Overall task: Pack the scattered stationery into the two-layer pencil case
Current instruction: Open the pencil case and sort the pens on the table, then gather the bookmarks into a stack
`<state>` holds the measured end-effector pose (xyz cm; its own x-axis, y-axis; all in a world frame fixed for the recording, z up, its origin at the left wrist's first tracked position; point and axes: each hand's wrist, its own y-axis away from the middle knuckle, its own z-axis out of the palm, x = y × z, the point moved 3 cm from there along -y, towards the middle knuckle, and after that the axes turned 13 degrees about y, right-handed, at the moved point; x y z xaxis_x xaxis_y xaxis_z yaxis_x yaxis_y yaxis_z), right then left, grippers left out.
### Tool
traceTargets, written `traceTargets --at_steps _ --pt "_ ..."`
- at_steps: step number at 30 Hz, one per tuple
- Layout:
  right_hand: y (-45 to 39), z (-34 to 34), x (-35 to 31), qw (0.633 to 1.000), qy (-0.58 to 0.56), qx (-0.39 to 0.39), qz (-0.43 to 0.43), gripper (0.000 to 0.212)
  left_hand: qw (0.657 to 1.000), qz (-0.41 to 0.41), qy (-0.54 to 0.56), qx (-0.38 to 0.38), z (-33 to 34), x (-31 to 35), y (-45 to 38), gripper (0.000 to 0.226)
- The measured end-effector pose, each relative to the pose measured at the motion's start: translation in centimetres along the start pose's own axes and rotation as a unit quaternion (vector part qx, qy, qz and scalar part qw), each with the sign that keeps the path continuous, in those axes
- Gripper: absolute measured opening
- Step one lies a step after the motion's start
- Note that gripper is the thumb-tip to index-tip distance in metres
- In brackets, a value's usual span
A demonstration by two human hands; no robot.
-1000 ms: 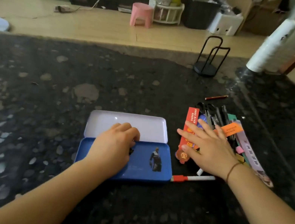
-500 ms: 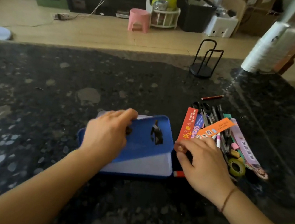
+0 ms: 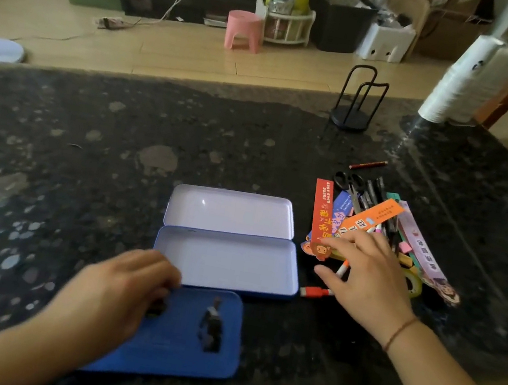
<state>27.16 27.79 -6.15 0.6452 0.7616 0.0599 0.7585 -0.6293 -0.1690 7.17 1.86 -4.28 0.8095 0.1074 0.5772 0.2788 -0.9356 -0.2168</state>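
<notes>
Pencil case (image 3: 227, 260) is found lying opened between the hands, both pale compartments bare. Its blue tray (image 3: 183, 332) is held at the near edge by the curled left hand (image 3: 113, 289) (grip blurred; pinch judged likely). The right hand (image 3: 363, 276) is spread over the stationery pile (image 3: 373, 220), gripping nothing. Long, flat items should be gathered first and laid lengthwise in the lower compartment.

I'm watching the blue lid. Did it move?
Yes. The blue lid came off the white tray and now lies nearer the person, under the left hand.
</notes>
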Motion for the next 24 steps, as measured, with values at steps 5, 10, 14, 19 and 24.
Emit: traceTargets --at_steps 5,10,14,19,24 --pt "-0.4 0.2 -0.7 0.999 0.002 0.038 -0.007 0.021 0.997 0.066 -0.043 -0.002 5.4 2.0 -1.8 0.012" --pt "-0.5 -0.2 -0.5 0.991 -0.095 0.095 0.023 0.020 0.998 0.026 -0.061 0.005 6.8 0.5 -2.7 0.022" --pt "-0.3 -1.6 -0.5 0.955 -0.249 0.143 0.080 0.028 0.997 -0.035 -0.065 -0.005 6.7 0.4 -4.2 0.028" --pt "0.7 -4.6 -0.7 0.937 -0.244 0.248 0.030 0.011 0.999 0.000 -0.049 0.024 4.3 4.0 -4.2 0.066" --pt "1.4 -7.8 -3.0 0.914 -0.292 0.235 -0.155 0.019 0.975 0.068 -0.204 0.065 0.2 9.2 -5.9 0.073"
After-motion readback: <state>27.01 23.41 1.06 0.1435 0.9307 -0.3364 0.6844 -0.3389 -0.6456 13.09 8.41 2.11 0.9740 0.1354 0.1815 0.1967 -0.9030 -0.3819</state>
